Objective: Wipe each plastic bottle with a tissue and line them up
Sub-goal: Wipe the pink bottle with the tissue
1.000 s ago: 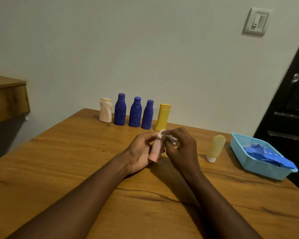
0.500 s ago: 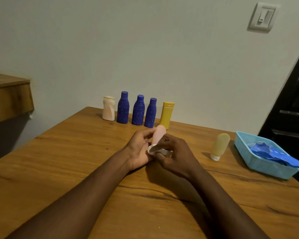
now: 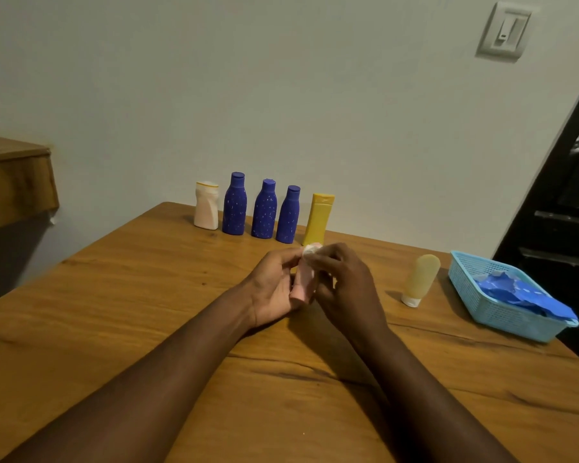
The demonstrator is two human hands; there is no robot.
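tissue (image 3: 310, 250) now up at pink bottle (image 3: 304, 281) top, both hands clamped: left (image 3: 274, 289) on bottle, right (image 3: 343, 282) on tissue

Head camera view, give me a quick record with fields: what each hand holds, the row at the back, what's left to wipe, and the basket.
left hand: holds pink bottle
right hand: presses tissue on the bottle's top end
back row: white bottle, three blue, yellow bottle, upright
unwiped: pale yellow tube, standing on cap
basket: blue material inside
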